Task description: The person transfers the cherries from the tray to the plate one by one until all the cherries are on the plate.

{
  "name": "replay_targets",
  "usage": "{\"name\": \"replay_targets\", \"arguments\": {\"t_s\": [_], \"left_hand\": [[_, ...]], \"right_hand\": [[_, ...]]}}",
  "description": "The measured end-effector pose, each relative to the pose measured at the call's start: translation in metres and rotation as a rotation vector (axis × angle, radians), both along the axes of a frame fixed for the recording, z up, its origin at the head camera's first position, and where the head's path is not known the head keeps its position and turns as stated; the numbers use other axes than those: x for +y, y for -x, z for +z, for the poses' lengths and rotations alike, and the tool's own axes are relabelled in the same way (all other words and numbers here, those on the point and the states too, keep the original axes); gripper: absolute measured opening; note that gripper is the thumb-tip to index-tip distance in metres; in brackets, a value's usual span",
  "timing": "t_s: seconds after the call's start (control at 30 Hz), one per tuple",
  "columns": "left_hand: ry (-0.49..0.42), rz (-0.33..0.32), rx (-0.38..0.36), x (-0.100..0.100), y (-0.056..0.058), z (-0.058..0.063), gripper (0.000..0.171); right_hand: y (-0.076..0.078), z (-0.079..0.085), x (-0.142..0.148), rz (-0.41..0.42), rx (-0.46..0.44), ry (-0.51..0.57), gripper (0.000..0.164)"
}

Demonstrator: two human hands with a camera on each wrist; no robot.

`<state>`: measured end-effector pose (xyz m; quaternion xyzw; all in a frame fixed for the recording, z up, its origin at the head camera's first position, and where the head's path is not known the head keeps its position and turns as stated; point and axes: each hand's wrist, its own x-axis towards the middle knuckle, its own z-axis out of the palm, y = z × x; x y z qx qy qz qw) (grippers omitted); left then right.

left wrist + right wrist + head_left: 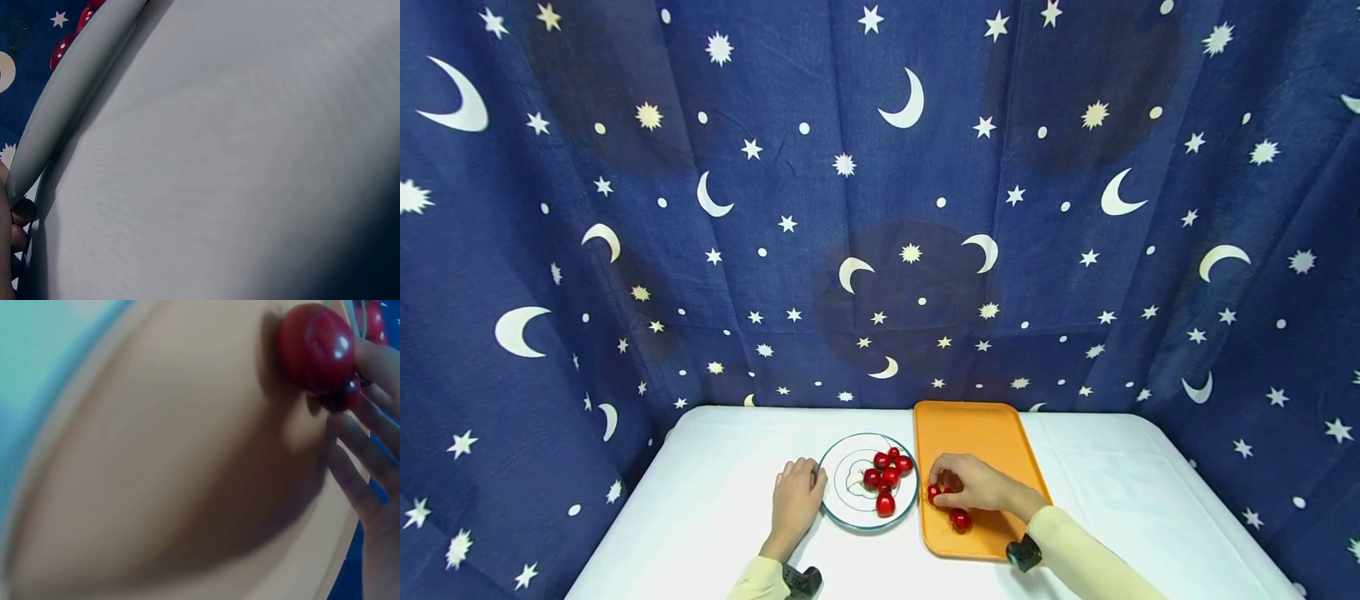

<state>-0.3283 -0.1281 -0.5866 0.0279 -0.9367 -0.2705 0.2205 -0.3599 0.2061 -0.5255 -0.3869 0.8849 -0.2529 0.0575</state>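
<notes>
In the head view, a white plate with a green rim holds several glossy red cherries. My left hand grips its left rim, thumb at the edge; in the left wrist view, fingertips show beneath the rim. To the right, my right hand is low over an orange tray, with thumb and fingers around a red cherry, partly hidden. Another cherry lies on the tray nearer me. In the right wrist view a large cherry and a smaller dark one are beside the fingers.
Plate and tray stand side by side on a white-covered table. Behind the table and along both sides hangs a dark blue curtain with moons and stars. A black wrist device sits by each sleeve.
</notes>
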Motion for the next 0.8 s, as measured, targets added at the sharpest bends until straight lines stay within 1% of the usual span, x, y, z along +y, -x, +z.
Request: {"name": "replay_targets", "arguments": {"t_s": [0.1, 0.23, 0.4, 0.57, 0.7, 0.8], "left_hand": [[-0.007, 0.001, 0.006, 0.0002, 0.0, 0.0003, 0.017], [-0.01, 0.0, 0.006, 0.0003, -0.0001, 0.0011, 0.017], [-0.01, -0.002, -0.006, 0.0007, -0.002, 0.002, 0.017], [0.004, -0.003, 0.002, 0.0006, -0.0015, 0.0022, 0.017], [0.011, -0.002, 0.0, 0.0, -0.0003, 0.0011, 0.018], [0.017, -0.002, -0.001, -0.0005, -0.0001, 0.0001, 0.018]], "right_hand": [[0.0016, -0.0001, 0.0025, 0.008, 0.026, 0.037, 0.023], [0.0033, -0.0001, 0.005, 0.008, 0.018, 0.065, 0.021], [0.0037, 0.0019, 0.0055, -0.007, 0.019, 0.078, 0.021], [0.0058, 0.0067, 0.0043, -0.027, 0.025, 0.084, 0.021], [0.0079, 0.0087, 0.0029, -0.045, 0.063, 0.087, 0.02], [0.0088, 0.0088, 0.0012, -0.057, 0.127, 0.11, 0.02]]}}
